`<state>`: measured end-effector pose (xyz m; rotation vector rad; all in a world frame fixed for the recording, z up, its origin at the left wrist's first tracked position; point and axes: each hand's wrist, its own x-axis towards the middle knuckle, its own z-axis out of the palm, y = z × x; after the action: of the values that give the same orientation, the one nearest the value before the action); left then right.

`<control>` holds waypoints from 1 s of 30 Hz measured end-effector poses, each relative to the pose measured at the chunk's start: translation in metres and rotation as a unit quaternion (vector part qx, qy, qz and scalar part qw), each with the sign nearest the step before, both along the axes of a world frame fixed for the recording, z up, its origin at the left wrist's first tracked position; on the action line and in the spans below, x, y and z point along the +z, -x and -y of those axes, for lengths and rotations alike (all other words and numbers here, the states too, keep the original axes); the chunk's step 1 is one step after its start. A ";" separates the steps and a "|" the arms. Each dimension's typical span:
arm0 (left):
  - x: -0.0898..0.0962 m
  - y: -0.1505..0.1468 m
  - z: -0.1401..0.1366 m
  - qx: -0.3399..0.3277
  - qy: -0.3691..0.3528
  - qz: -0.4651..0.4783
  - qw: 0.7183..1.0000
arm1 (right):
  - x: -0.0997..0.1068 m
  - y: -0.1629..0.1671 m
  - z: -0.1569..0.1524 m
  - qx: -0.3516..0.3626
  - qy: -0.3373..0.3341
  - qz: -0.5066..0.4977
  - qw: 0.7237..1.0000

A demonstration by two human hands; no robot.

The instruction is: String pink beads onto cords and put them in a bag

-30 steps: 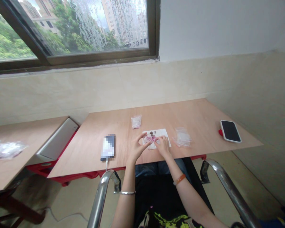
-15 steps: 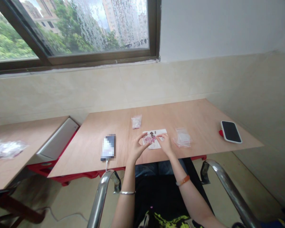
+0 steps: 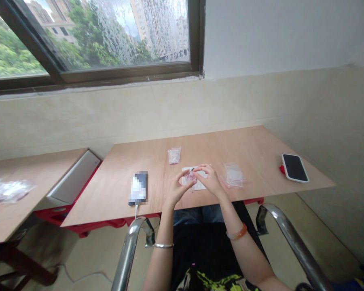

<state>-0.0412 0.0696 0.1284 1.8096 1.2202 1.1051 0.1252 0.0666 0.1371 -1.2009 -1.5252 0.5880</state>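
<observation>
My left hand (image 3: 176,190) grips a small clear plastic bag (image 3: 189,177) with pink on it between thumb and fingers, above a white sheet (image 3: 202,185). At the bag's right side is my right hand (image 3: 211,180), its thumb and fingertips drawn together. Whether a small piece is between those fingertips is too small to make out. A few tiny dark pieces (image 3: 193,169) show just behind the fingers; the hands hide most of the sheet's middle.
Behind the hands lies a filled small bag (image 3: 174,155). Flat clear bags (image 3: 234,176) are to the right, a white-edged phone (image 3: 295,168) farther right. A phone with a cable (image 3: 138,188) lies left. Metal armrests (image 3: 130,246) flank me; a second table (image 3: 33,165) holds plastic bags.
My right hand has moved left and slightly up, from over the small pieces on the sheet to the bag's side. My left hand keeps its hold on the bag.
</observation>
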 end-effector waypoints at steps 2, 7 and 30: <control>-0.001 0.000 0.000 0.002 0.006 0.002 1.000 | -0.006 -0.003 -0.005 -0.022 0.014 -0.024 0.999; -0.002 0.000 0.000 0.008 0.012 0.006 1.000 | -0.035 -0.016 -0.031 -0.077 0.042 -0.021 0.996; 0.000 0.005 0.002 0.021 -0.018 -0.009 1.000 | -0.088 -0.009 -0.095 -0.088 0.176 0.096 0.976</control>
<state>-0.0464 0.0674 0.1289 1.8319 1.2608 1.1433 0.1343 0.1619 0.0491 -1.6871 -1.4908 0.6565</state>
